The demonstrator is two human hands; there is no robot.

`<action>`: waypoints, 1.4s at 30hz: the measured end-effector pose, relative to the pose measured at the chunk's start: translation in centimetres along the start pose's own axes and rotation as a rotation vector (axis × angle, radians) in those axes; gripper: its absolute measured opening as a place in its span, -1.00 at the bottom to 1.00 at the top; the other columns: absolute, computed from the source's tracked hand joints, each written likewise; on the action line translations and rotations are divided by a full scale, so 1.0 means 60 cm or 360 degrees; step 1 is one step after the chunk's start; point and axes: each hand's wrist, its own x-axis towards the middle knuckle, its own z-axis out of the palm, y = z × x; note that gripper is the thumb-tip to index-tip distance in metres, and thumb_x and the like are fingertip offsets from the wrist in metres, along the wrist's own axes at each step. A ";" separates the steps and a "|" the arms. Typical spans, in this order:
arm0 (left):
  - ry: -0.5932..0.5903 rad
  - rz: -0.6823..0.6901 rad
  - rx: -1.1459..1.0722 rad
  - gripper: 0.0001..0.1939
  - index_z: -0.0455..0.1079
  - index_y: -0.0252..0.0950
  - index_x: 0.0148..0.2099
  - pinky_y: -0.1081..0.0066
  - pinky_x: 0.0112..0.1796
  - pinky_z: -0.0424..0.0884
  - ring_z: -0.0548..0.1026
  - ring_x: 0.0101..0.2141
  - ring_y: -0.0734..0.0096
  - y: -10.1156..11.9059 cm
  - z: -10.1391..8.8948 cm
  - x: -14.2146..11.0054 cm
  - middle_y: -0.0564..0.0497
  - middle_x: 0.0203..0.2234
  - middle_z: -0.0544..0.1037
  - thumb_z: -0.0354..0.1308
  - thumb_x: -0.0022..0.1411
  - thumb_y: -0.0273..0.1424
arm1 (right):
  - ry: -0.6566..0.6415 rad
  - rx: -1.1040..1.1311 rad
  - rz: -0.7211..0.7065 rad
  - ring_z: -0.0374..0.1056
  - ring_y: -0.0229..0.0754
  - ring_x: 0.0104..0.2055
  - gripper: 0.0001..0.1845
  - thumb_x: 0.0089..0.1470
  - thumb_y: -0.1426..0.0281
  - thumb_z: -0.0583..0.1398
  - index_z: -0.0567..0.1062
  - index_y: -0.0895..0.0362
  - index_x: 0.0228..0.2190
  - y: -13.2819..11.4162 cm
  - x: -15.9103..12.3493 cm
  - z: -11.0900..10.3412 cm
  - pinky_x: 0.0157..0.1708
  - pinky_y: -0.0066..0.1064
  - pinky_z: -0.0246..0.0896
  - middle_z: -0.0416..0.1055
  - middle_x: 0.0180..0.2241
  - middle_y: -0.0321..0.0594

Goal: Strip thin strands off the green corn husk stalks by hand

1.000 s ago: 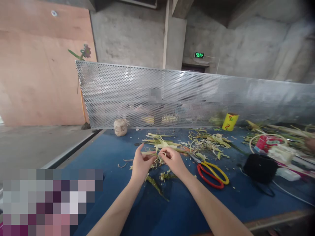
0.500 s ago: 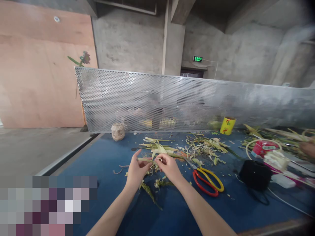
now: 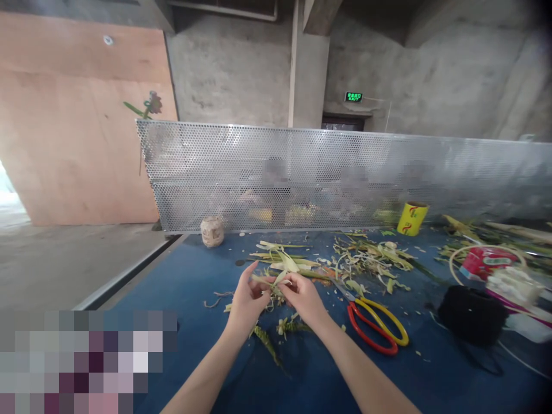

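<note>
Over a blue table (image 3: 198, 287), my left hand (image 3: 248, 300) and my right hand (image 3: 305, 296) meet fingertip to fingertip. Both pinch a small piece of pale green leaf strip (image 3: 276, 281) between them. The strip's ends fan out above my fingers. A woven green leaf piece (image 3: 266, 344) lies on the table just below my left wrist, and a small frayed bundle (image 3: 290, 326) sits under my right hand.
Red and yellow scissors (image 3: 377, 330) lie to the right of my right hand. Leaf scraps (image 3: 366, 259) litter the table's middle. A twine ball (image 3: 212, 231), a yellow roll (image 3: 412, 218), a black pouch (image 3: 472, 315) and a perforated metal screen (image 3: 328, 172) stand around.
My hands have stayed together on the leaf strip, with the fingers shifting slightly. The view has swung a little.
</note>
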 end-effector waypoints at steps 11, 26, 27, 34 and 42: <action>0.0038 -0.0063 -0.0027 -0.23 0.03 -0.33 0.06 0.42 -0.33 0.36 0.47 -0.44 0.46 0.000 0.000 -0.002 0.01 -0.43 0.52 0.28 -0.21 -0.45 | 0.0012 0.0046 0.0058 0.08 -0.36 -0.70 -0.85 -0.13 0.30 0.12 0.30 0.13 -0.56 0.010 0.001 0.001 -0.69 -0.51 -0.02 0.14 -0.71 -0.41; 0.0126 -0.0156 -0.0068 -0.22 0.09 -0.31 0.02 0.46 -0.42 0.37 0.49 -0.44 0.42 0.002 0.004 0.002 -0.02 -0.41 0.52 0.33 -0.29 -0.41 | 0.0130 -0.0001 0.0065 0.08 -0.34 -0.67 -0.81 -0.13 0.27 0.12 0.30 0.14 -0.57 0.003 0.002 -0.002 -0.67 -0.51 -0.03 0.14 -0.71 -0.40; 0.0128 -0.0151 -0.0079 -0.23 0.10 -0.31 0.01 0.45 -0.41 0.37 0.49 -0.45 0.42 0.002 0.004 0.002 -0.01 -0.41 0.53 0.33 -0.29 -0.42 | 0.0135 -0.0011 0.0061 0.09 -0.33 -0.66 -0.81 -0.13 0.27 0.12 0.30 0.14 -0.57 0.003 0.003 -0.001 -0.67 -0.51 -0.03 0.15 -0.71 -0.40; 0.0278 -0.0105 -0.0115 -0.29 0.13 -0.32 -0.01 0.45 -0.37 0.38 0.50 -0.39 0.39 0.011 -0.003 0.006 0.01 -0.44 0.53 0.31 -0.27 -0.47 | 0.0145 -0.0069 -0.0017 0.19 -0.28 -0.57 -0.83 -0.13 0.28 0.14 0.32 0.14 -0.51 0.006 0.004 -0.004 -0.57 -0.48 0.08 0.25 -0.61 -0.33; 0.0433 -0.0112 -0.0104 -0.39 0.17 -0.30 -0.07 0.44 -0.33 0.38 0.50 -0.38 0.42 0.012 -0.007 0.009 0.02 -0.44 0.52 0.28 -0.23 -0.53 | -0.0065 -0.0824 -0.0559 0.27 -0.25 -0.41 -0.89 0.02 0.46 0.06 0.37 0.12 -0.48 -0.013 -0.016 -0.005 -0.40 -0.45 0.17 0.31 -0.48 -0.26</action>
